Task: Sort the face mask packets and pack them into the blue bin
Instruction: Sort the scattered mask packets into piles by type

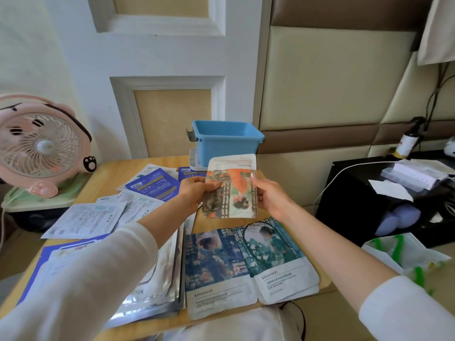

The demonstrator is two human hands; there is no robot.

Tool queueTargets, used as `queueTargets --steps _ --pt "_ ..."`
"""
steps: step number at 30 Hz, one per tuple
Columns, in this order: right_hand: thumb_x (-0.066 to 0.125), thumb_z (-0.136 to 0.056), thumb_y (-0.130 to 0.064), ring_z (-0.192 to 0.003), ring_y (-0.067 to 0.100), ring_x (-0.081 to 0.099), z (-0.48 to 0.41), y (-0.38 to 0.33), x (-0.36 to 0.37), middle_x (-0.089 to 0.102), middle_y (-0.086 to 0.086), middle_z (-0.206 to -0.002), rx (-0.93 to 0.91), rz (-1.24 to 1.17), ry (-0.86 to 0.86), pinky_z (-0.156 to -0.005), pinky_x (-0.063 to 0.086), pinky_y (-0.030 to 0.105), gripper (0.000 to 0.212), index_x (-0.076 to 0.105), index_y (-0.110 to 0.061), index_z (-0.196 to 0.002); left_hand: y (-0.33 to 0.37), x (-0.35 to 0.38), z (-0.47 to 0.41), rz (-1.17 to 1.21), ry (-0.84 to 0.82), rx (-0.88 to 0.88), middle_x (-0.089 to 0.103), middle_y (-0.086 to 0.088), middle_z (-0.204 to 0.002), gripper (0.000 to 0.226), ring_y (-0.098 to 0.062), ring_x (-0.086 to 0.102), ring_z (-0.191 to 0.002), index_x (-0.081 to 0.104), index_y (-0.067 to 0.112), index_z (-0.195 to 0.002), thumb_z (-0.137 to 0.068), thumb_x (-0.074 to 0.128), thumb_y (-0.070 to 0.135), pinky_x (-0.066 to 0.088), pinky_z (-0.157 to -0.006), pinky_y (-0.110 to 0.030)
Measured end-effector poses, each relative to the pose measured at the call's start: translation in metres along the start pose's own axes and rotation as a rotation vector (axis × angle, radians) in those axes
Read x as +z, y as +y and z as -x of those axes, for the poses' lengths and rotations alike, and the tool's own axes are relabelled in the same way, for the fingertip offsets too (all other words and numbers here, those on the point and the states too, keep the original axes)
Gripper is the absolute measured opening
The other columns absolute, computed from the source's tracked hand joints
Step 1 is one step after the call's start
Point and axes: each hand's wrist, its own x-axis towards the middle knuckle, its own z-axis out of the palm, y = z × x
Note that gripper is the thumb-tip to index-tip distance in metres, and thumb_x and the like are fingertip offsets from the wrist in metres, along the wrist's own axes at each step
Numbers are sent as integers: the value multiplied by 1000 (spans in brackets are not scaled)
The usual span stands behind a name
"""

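Note:
An orange-pictured face mask packet (231, 185) is held upside down above the wooden table (283, 173). My left hand (197, 190) grips its left edge and my right hand (269, 195) pinches its right edge. Behind it at the table's far edge stands the blue bin (226, 141), open at the top. Two teal-pictured packets (216, 267) (278, 262) lie side by side near the front edge. A stack of silver packets (162, 286) lies under my left arm. Blue packets (152, 185) and white printed packets (86, 217) are scattered on the left.
A pink desk fan (41, 148) stands on a low stand at the left. A black cabinet (364, 200) with papers, a bottle (406, 141) and cables sits at the right. A white and green bag (403, 254) lies at the right front.

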Motion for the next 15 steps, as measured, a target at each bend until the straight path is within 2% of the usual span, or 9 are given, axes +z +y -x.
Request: queueTargets --steps 3,6,9,11,15 --pt "41 -98 -38 -81 19 61 -3 1 -1 66 3 -86 15 -49 -11 -74 50 33 29 60 -17 -98 1 -5 -2 -23 29 18 66 -7 -79 17 -17 64 -68 56 9 -76 -78 73 10 53 -52 -20" --pt "45 -98 -22 -87 21 62 -5 1 0 66 5 -93 4 -38 -2 -77 51 38 19 59 -12 -106 1 -12 -6 -35 80 13 66 -9 -81 13 -18 64 -69 55 10 -80 -83 68 11 51 -59 -26" --pt "49 -94 -7 -90 24 63 -7 0 1 67 10 -101 -17 -25 75 -81 51 42 20 60 -13 -110 1 -18 -7 -1 92 8 64 -9 -81 12 -19 63 -69 52 10 -83 -86 63 8 50 -59 -28" --pt "52 -93 -7 -96 27 64 -7 0 3 68 12 -109 -19 -22 122 -86 50 45 23 60 -13 -113 2 -21 -7 11 69 -2 63 -9 -82 12 -20 63 -70 49 10 -84 -87 60 6 51 -60 -31" --pt "56 -91 -13 -98 27 66 -5 -1 3 69 11 -111 -28 -69 181 -85 53 44 34 56 -13 -125 5 -24 -5 34 28 -40 64 -10 -87 8 -23 63 -77 50 9 -90 -90 57 7 53 -70 -34"
